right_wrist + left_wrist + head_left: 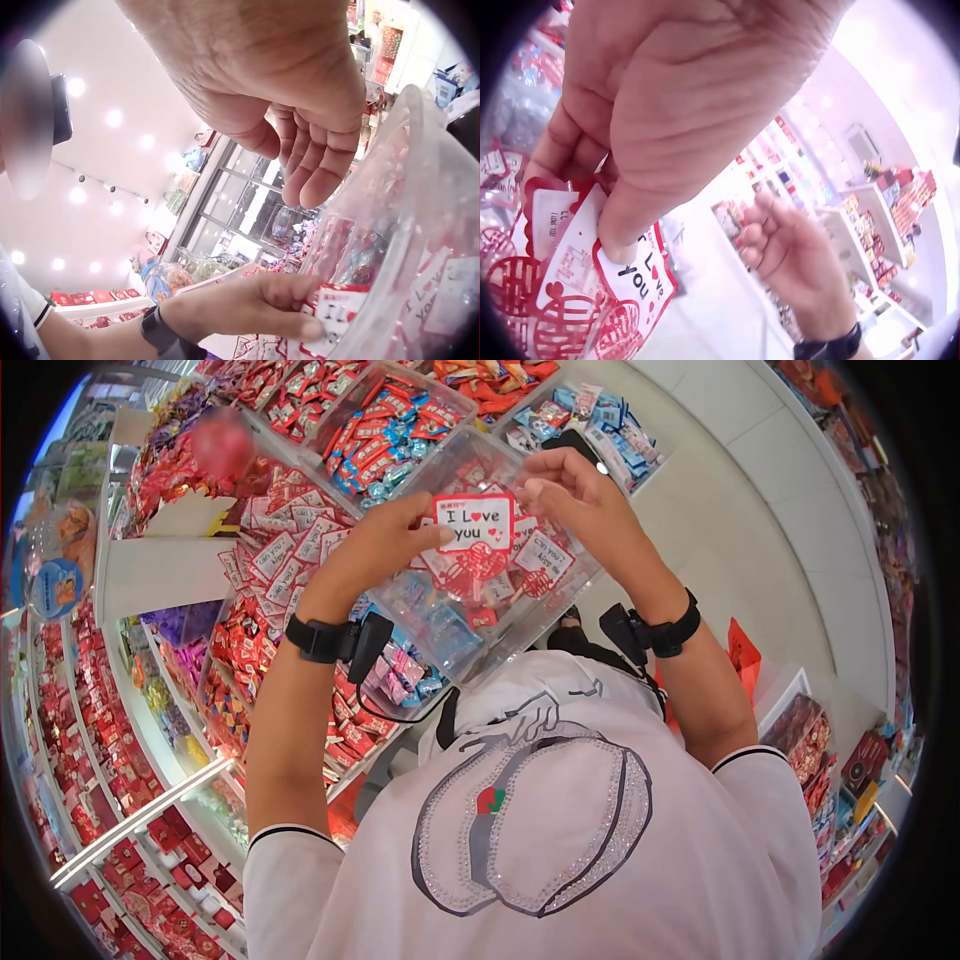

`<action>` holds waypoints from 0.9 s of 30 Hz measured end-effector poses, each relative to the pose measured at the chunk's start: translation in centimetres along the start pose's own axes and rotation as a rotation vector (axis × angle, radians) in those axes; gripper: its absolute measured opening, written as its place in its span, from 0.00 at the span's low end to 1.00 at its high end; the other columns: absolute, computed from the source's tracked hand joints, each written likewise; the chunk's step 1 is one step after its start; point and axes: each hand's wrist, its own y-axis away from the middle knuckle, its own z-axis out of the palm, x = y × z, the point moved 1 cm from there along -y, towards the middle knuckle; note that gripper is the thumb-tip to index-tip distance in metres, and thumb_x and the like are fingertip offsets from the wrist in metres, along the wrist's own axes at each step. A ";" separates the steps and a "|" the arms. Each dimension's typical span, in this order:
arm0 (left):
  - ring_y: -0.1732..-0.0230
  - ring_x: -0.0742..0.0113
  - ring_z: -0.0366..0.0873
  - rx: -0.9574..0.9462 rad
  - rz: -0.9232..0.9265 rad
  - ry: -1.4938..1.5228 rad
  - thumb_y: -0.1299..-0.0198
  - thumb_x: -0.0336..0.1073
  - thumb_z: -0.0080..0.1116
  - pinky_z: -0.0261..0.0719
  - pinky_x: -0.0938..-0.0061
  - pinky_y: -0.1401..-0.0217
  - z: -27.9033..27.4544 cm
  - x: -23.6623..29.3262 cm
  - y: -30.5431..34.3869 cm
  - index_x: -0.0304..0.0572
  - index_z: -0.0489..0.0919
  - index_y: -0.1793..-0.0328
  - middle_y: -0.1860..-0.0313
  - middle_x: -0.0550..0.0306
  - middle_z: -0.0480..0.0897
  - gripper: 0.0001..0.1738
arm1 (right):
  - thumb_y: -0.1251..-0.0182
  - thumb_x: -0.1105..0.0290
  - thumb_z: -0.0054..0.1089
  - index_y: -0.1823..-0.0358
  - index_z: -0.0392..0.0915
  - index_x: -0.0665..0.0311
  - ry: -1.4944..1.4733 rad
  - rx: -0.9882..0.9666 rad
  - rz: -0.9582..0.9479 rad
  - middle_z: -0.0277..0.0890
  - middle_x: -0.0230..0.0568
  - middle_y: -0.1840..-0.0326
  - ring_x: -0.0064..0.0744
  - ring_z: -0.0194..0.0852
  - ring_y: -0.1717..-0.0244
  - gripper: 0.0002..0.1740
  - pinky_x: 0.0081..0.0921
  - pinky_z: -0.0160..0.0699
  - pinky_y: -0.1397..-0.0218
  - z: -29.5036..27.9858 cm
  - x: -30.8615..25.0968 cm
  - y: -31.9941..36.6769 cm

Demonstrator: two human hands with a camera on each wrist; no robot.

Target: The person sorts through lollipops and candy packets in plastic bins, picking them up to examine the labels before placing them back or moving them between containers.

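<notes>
Red-and-white paper is what the left hand (385, 545) pinches: an "I Love you" card (478, 525) with a red paper-cut ornament below its label. Thumb and fingertips hold it up by its left edge over a clear plastic bin (455, 650) filled with more cards of the same kind. The left wrist view shows the thumb pressed flat on the label, and at least one second card (555, 225) caught behind the first in the same pinch.

The right hand (580, 495) hangs just beside the card's right edge with its fingers loosely curled, holding nothing. From the right wrist view it looks apart from the card rather than touching it.

The hold looks thin to me. It grips only one edge, and the sheets are slick and stacked, so the rear card could slide out and drop back into the bin or past its rim onto the pale floor (740, 510). The dangling ornament could also snag on the cards heaped below and tear if lifted sharply. A firmer squeeze risks creasing the label. The neighbouring bin of blue-wrapped sweets (385, 440) stands well clear of both hands.
</notes>
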 end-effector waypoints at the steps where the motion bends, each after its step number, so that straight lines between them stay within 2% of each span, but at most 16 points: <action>1: 0.64 0.77 0.78 0.060 0.029 0.110 0.31 0.39 0.65 0.78 0.75 0.63 -0.4 -0.5 0.5 0.38 0.82 0.44 0.64 0.65 0.83 0.16 | 0.28 0.57 0.67 0.34 0.73 0.70 -0.027 -0.048 -0.007 0.80 0.44 0.42 0.28 0.79 0.42 0.30 0.28 0.78 0.38 0.7 -0.2 0.0; 4: 0.63 0.80 0.78 0.162 0.025 0.370 0.30 0.40 0.65 0.78 0.78 0.63 -0.4 -0.4 2.2 0.38 0.82 0.43 0.61 0.66 0.83 0.16 | 0.29 0.56 0.69 0.30 0.70 0.70 -0.103 -0.209 0.118 0.80 0.44 0.40 0.29 0.79 0.41 0.34 0.29 0.79 0.39 2.7 -0.5 -0.3; 5: 0.63 0.80 0.78 0.192 0.030 0.414 0.30 0.40 0.65 0.77 0.79 0.63 -0.2 -0.4 2.4 0.39 0.82 0.43 0.59 0.66 0.83 0.16 | 0.30 0.58 0.70 0.28 0.68 0.69 -0.165 -0.268 0.226 0.79 0.44 0.38 0.28 0.79 0.41 0.36 0.29 0.79 0.38 3.4 -1.1 -0.3; 8: 0.51 0.79 0.80 0.243 0.084 0.621 0.28 0.41 0.64 0.79 0.77 0.49 1.2 -0.3 3.4 0.39 0.80 0.40 0.51 0.63 0.85 0.17 | 0.30 0.60 0.70 0.29 0.69 0.68 -0.290 -0.362 0.171 0.80 0.43 0.39 0.27 0.80 0.42 0.34 0.29 0.80 0.40 5.9 -0.1 -0.6; 13: 0.56 0.80 0.79 0.326 0.005 0.529 0.29 0.43 0.65 0.77 0.80 0.55 0.8 -1.5 5.0 0.38 0.80 0.39 0.53 0.64 0.84 0.20 | 0.29 0.67 0.68 0.33 0.74 0.66 -0.276 -0.359 0.327 0.82 0.37 0.43 0.23 0.82 0.47 0.26 0.24 0.81 0.42 6.9 0.4 -0.7; 15: 0.61 0.81 0.76 0.385 0.005 0.529 0.29 0.44 0.65 0.74 0.82 0.57 0.5 -1.1 5.8 0.40 0.81 0.40 0.57 0.66 0.83 0.19 | 0.30 0.67 0.69 0.33 0.74 0.66 -0.240 -0.397 0.339 0.82 0.37 0.43 0.23 0.82 0.47 0.26 0.25 0.81 0.42 7.5 0.1 -0.6; 19: 0.60 0.83 0.77 0.382 0.052 0.530 0.29 0.44 0.65 0.76 0.81 0.57 -0.2 -2.4 6.2 0.39 0.84 0.45 0.59 0.66 0.84 0.16 | 0.31 0.65 0.71 0.34 0.74 0.66 -0.081 -0.436 0.336 0.83 0.36 0.43 0.22 0.81 0.48 0.27 0.26 0.80 0.40 8.2 -0.4 -0.2; 24: 0.61 0.82 0.77 0.375 0.086 0.548 0.29 0.43 0.66 0.75 0.80 0.58 0.1 -3.2 6.6 0.39 0.83 0.48 0.60 0.66 0.84 0.15 | 0.32 0.62 0.72 0.33 0.74 0.66 -0.035 -0.444 0.342 0.83 0.36 0.43 0.22 0.81 0.48 0.29 0.26 0.80 0.40 9.3 -1.3 -0.1; 27: 0.64 0.82 0.76 0.452 0.103 0.599 0.29 0.43 0.66 0.74 0.81 0.60 -0.4 -3.5 7.1 0.40 0.83 0.49 0.60 0.67 0.84 0.14 | 0.32 0.60 0.73 0.32 0.73 0.66 -0.060 -0.445 0.381 0.83 0.37 0.44 0.22 0.82 0.48 0.32 0.25 0.80 0.41 10.1 -1.6 -0.1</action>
